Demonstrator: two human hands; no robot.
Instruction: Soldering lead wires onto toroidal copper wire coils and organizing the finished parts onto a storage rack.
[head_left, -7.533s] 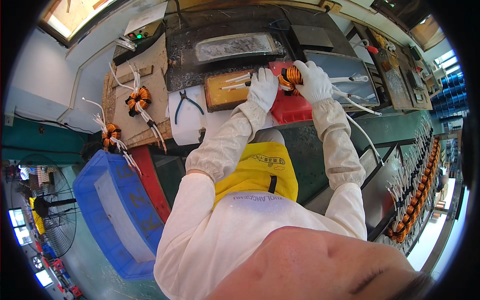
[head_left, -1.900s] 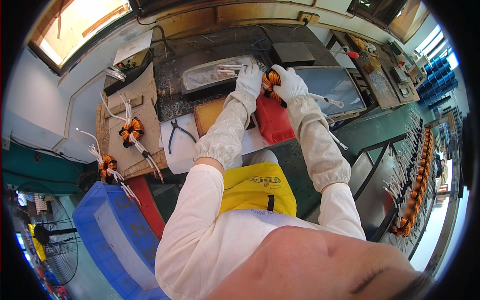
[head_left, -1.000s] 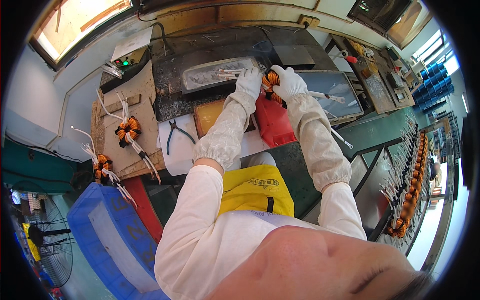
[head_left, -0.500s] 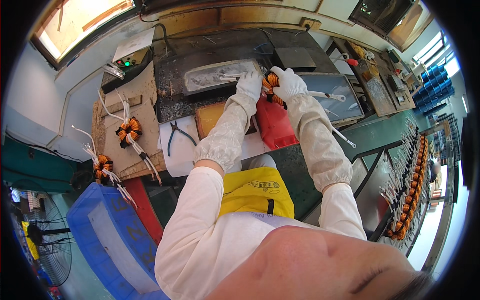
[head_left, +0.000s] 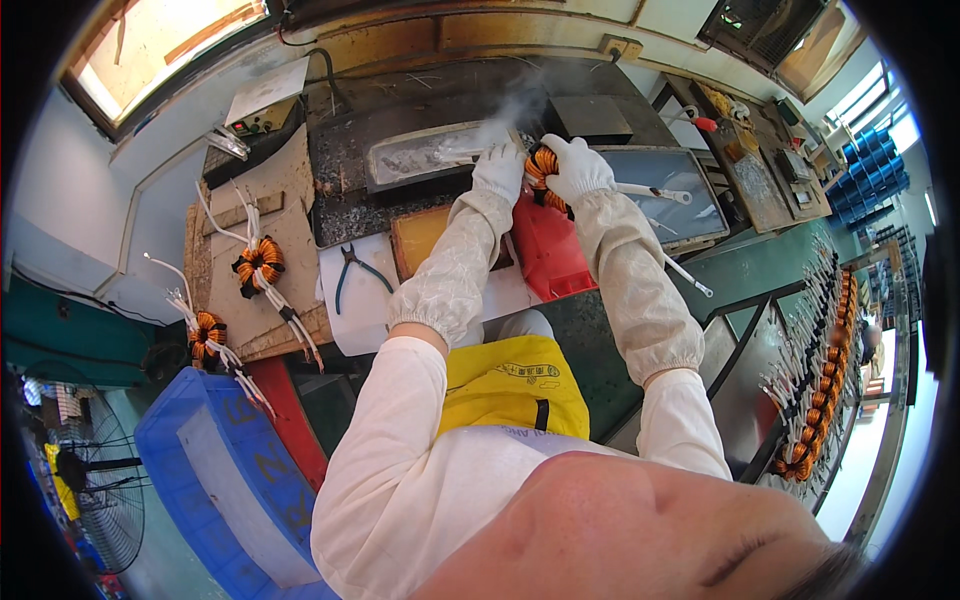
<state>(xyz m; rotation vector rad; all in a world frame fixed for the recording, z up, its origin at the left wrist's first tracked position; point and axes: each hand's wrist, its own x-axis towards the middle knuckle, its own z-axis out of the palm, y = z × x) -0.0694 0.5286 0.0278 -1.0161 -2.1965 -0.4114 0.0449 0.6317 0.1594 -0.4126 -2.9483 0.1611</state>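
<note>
Both my hands wear white gloves, and beige sleeve covers reach up the forearms. My right hand (head_left: 582,170) is closed around an orange-and-black toroidal coil (head_left: 541,167). White leads with ring terminals (head_left: 682,196) stick out to the right past that hand. Left of the coil, my left hand (head_left: 499,168) is closed on the coil's leads; the fingers partly hide the grip. The lead ends (head_left: 458,157) reach over the right part of a rectangular solder pot (head_left: 385,180) with a silvery, crusted surface. Smoke (head_left: 515,108) rises there.
Pliers (head_left: 350,268) lie on white paper beside a tray of amber material (head_left: 415,235). A red bin (head_left: 548,250) and a grey liquid-filled tray (head_left: 655,180) are nearby. Finished-looking coils (head_left: 262,262) rest at left above a blue crate (head_left: 215,460). Right stands a rack of coils (head_left: 825,400).
Smoke now rises from the right end of the pot, where none showed before. The green light on the control box has gone out. My hands and the coil stay nearly still.
</note>
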